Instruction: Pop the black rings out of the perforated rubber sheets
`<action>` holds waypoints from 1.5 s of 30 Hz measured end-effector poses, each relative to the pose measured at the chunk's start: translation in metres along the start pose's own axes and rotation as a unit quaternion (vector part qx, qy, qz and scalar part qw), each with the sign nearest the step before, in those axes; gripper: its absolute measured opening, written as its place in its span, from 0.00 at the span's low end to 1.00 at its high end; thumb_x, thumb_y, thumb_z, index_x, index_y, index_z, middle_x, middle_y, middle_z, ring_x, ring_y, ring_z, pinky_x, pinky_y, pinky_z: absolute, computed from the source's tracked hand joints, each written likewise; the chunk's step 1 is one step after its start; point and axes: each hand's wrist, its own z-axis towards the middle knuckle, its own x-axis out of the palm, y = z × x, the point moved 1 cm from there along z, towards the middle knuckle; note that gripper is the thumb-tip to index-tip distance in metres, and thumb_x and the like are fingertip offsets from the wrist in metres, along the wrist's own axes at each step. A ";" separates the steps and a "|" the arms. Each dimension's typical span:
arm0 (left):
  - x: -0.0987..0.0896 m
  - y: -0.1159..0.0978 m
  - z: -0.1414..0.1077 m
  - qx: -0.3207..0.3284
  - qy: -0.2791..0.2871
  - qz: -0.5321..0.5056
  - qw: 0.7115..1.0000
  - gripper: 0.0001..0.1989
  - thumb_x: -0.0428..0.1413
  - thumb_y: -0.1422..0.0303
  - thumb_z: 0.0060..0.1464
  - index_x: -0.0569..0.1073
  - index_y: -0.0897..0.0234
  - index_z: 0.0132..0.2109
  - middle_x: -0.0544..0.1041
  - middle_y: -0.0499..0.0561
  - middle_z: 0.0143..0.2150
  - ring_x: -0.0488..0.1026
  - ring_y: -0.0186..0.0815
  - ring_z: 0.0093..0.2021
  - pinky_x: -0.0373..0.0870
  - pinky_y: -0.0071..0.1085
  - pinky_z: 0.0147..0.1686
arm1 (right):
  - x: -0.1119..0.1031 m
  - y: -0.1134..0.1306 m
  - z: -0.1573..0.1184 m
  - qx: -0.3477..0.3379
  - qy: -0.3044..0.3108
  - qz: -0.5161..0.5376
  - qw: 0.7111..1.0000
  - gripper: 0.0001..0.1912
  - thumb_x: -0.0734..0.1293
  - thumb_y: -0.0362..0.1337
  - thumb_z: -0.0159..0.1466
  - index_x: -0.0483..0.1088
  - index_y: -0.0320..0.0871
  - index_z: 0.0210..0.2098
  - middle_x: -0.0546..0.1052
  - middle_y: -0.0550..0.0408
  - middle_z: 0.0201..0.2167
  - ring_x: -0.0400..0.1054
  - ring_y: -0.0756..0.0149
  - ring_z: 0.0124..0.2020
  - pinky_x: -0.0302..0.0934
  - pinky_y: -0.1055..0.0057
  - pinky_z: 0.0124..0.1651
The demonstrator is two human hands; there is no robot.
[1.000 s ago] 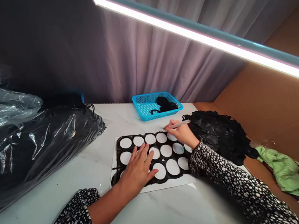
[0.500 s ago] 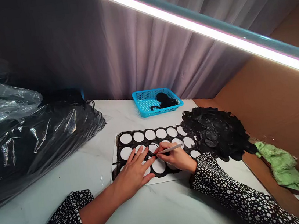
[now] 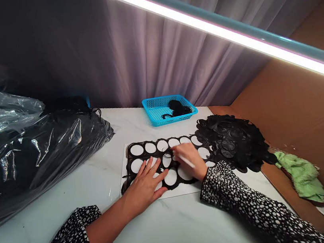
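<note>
A black sheet [image 3: 156,154] with rows of round cut-outs lies on a white board [image 3: 124,178], which shows through the holes. My left hand [image 3: 145,184] rests flat on its lower left part, fingers spread. Closed in my right hand [image 3: 191,157] is a slim pale tool [image 3: 186,160], like tweezers or a craft knife; its tip is hidden by the fingers. Beside those fingertips a thin black ring [image 3: 165,154] shows over the middle of the sheet. I cannot tell if it hangs from the tool.
Behind the sheet stands a blue basket [image 3: 153,121] with some black pieces [image 3: 180,108] in it. A heap of black discs [image 3: 234,143] covers the sheet's right end. A green cloth [image 3: 304,176] lies far right; a large plastic-wrapped black bundle [image 3: 34,155] fills the left.
My right hand has moved up a little and turned, so the tool now points up and left. A thin black ring now shows by its fingertips. My left hand has stayed put.
</note>
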 end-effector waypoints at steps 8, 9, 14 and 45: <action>-0.012 -0.007 -0.002 0.016 -0.057 -0.002 0.998 0.24 0.55 0.60 0.63 0.65 0.61 0.63 0.61 0.62 0.67 0.51 0.55 0.69 0.56 0.54 0.63 | -0.056 -0.033 0.007 0.222 -0.098 0.132 0.961 0.08 0.64 0.35 0.61 0.65 0.44 0.25 0.79 0.51 0.33 0.71 0.60 0.36 0.60 0.67 0.40; -0.014 -0.010 -0.004 0.026 -0.065 -0.007 0.997 0.22 0.55 0.62 0.64 0.67 0.63 0.62 0.63 0.62 0.66 0.53 0.53 0.69 0.56 0.53 0.64 | -0.056 -0.018 0.000 0.217 -0.056 0.185 0.957 0.09 0.65 0.36 0.61 0.65 0.44 0.25 0.79 0.52 0.34 0.71 0.61 0.36 0.60 0.67 0.40; -0.016 -0.016 -0.019 0.088 -0.025 -0.056 0.994 0.21 0.53 0.63 0.65 0.65 0.60 0.63 0.62 0.59 0.67 0.57 0.47 0.68 0.58 0.49 0.64 | -0.042 0.050 -0.033 0.204 0.098 0.338 0.914 0.09 0.66 0.36 0.62 0.65 0.44 0.25 0.78 0.55 0.36 0.70 0.64 0.37 0.60 0.68 0.41; -0.017 -0.009 -0.026 0.074 0.032 -0.090 0.993 0.24 0.56 0.63 0.63 0.64 0.49 0.65 0.33 0.50 0.74 0.42 0.53 0.72 0.50 0.52 0.66 | -0.038 -0.005 -0.035 0.177 -0.117 -0.044 0.976 0.07 0.60 0.33 0.65 0.69 0.44 0.33 0.79 0.48 0.39 0.70 0.56 0.40 0.58 0.60 0.44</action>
